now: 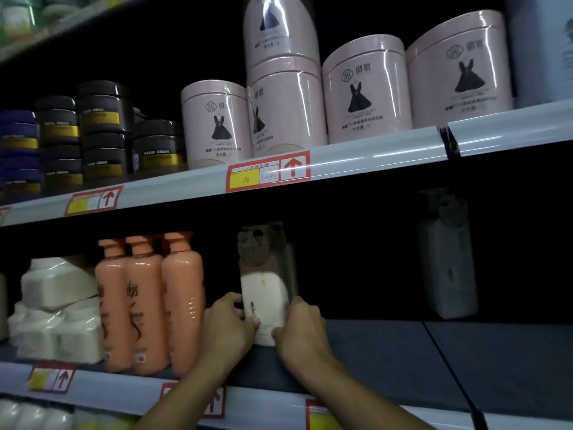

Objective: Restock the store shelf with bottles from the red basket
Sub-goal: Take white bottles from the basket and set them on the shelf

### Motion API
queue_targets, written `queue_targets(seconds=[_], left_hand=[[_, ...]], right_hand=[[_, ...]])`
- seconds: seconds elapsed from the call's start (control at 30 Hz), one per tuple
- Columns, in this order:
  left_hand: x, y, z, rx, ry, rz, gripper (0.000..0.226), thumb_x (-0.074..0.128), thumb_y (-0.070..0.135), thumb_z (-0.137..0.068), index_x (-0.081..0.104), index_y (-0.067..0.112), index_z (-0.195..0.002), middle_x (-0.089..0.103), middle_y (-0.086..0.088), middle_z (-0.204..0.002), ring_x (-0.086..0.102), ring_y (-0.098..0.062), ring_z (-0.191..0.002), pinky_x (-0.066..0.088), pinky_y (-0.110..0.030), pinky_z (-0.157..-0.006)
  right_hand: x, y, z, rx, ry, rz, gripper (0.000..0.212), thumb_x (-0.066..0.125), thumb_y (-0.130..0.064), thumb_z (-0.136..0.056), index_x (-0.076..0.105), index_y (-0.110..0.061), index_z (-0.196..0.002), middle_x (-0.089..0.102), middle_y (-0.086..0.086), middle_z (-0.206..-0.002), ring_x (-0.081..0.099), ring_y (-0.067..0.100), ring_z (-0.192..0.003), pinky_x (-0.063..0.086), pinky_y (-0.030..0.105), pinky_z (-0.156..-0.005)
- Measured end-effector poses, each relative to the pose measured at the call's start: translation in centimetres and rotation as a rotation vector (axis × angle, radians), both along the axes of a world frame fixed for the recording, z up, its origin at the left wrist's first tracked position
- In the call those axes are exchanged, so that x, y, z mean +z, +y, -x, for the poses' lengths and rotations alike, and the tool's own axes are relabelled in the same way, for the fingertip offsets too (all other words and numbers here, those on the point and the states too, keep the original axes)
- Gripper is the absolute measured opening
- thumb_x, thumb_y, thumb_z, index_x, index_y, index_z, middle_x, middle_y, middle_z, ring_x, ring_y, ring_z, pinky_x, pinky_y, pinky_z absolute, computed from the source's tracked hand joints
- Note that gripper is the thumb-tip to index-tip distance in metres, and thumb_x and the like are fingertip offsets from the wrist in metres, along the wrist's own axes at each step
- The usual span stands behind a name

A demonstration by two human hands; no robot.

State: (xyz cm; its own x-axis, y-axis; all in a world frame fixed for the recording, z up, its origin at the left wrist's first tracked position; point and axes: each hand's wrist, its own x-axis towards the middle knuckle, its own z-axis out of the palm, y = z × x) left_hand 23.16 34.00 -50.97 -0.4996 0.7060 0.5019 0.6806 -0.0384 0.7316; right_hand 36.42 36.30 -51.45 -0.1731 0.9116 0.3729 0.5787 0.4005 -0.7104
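A tall cream and brown pump bottle (263, 283) stands upright on the dark middle shelf (387, 361). My left hand (229, 324) grips its lower left side with the fingers curled round it. My right hand (302, 327) grips its lower right side, thumb on the front. The bottle's base sits on the shelf just right of three orange bottles (148, 302). The red basket is not in view.
White wrapped packs (55, 308) lie left of the orange bottles. A pale pump bottle (446, 262) stands far right on the same shelf. Pink tubs (366, 88) and dark jars (102, 128) fill the shelf above. Price tags line the shelf edges.
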Motion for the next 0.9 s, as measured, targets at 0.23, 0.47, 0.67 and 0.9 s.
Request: queue_targets(seconds=[0.23,0.47,0.67,0.9], left_hand=[[0.4,-1.0,-0.9,0.001,-0.121,0.064,0.039,0.082,0.012,-0.078,0.063,0.011,-0.112,0.069,0.005,-0.081,0.063,-0.011,-0.075,0.046,-0.021,-0.065],[1.6,-8.2,-9.0,-0.154,-0.146,-0.101,0.028,0.076,0.008,-0.082,0.063,0.017,-0.105,0.071,-0.006,-0.094,0.069,-0.024,-0.088,0.055,-0.032,-0.084],[-6.0,-16.6,-19.8,-0.572,-0.306,-0.081,0.028,0.066,-0.006,-0.087,0.061,0.021,-0.095,0.072,0.0,-0.083,0.071,-0.007,-0.074,0.057,-0.02,-0.072],[-24.2,-24.9,-29.8,-0.842,-0.339,0.456,0.031,0.065,-0.01,-0.086,0.064,0.021,-0.091,0.072,-0.007,-0.085,0.069,-0.016,-0.074,0.058,-0.035,-0.074]], right_hand=[[0.5,-0.5,-0.8,0.045,0.009,0.02,0.019,0.067,-0.021,-0.092,0.059,-0.01,-0.105,0.066,0.011,-0.118,0.064,0.026,-0.108,0.041,0.024,-0.07],[1.0,-7.7,-8.5,0.112,0.096,-0.23,0.021,0.065,-0.039,-0.093,0.064,-0.018,-0.099,0.07,-0.001,-0.092,0.065,0.014,-0.085,0.054,0.029,-0.074],[-6.7,-17.5,-20.3,0.12,0.166,-0.244,0.009,0.062,-0.019,-0.094,0.068,-0.012,-0.095,0.074,0.0,-0.086,0.069,0.013,-0.079,0.053,0.025,-0.074],[-23.4,-24.0,-35.7,-0.028,-0.263,0.204,0.017,0.058,-0.018,-0.097,0.066,-0.007,-0.088,0.069,0.011,-0.081,0.066,0.031,-0.079,0.05,0.041,-0.069]])
